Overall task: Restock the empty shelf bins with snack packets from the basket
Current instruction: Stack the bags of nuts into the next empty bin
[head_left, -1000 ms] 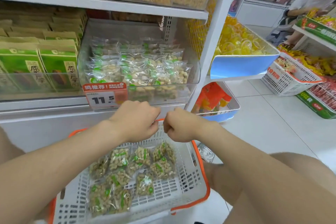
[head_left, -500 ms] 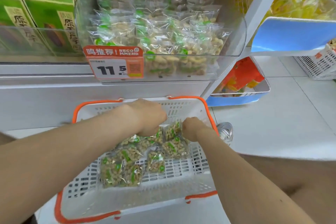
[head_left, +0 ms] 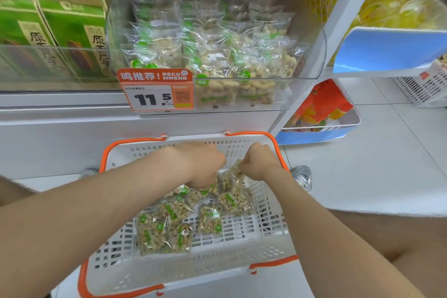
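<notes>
White plastic basket [head_left: 242,244] with packets [head_left: 164,232] heaped from middle to far edge. Picking-up step, by the look. One packet [head_left: 232,174] pinched in the right hand [head_left: 260,161] near the far right corner; left hand [head_left: 200,167] curled among packets beside it, grip hidden. Next, likely: lifting clear of the rim into the part-filled bin [head_left: 304,19] above.

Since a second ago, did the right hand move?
Yes. The right hand dropped from the far rim of the basket down inside it, and it now pinches a snack packet.
</notes>
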